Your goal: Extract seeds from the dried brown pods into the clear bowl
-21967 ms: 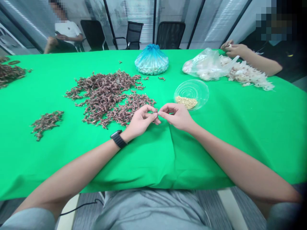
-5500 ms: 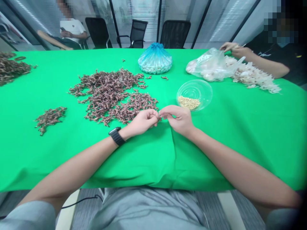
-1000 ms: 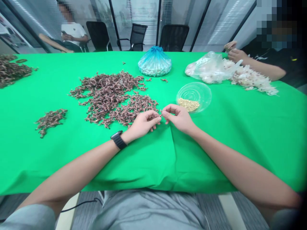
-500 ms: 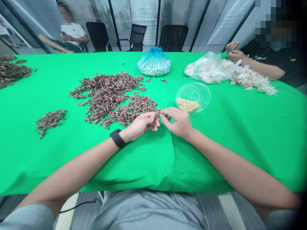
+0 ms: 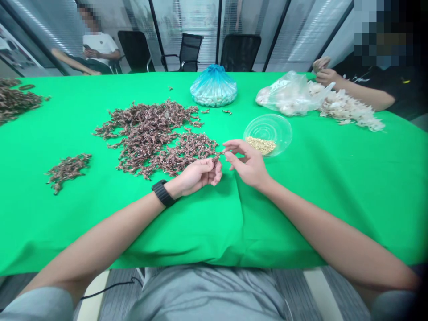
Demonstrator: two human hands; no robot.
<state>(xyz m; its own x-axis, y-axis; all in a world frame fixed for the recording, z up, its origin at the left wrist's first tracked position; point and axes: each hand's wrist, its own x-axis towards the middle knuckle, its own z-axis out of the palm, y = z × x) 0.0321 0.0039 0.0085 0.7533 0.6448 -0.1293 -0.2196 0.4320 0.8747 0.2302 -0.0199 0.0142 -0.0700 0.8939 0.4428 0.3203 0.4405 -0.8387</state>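
Observation:
My left hand, with a black watch on its wrist, rests on the green tablecloth with fingers curled in a pinch on a small brown dried pod. My right hand hovers just right of it, thumb and forefinger close together and the other fingers loosely spread; nothing shows in it. A large heap of the same brown dried pods lies directly behind my left hand. A clear plastic bowl holding small yellowish seeds stands just beyond my right hand.
A smaller pod heap lies at the left, another at the far left edge. A tied blue bag and a clear bag sit at the back. A co-worker's hands work over white husks. Another person sits beyond.
My hands have drawn slightly apart. The left hand has sunk toward the cloth with the pod, and the right hand's fingers have spread a little.

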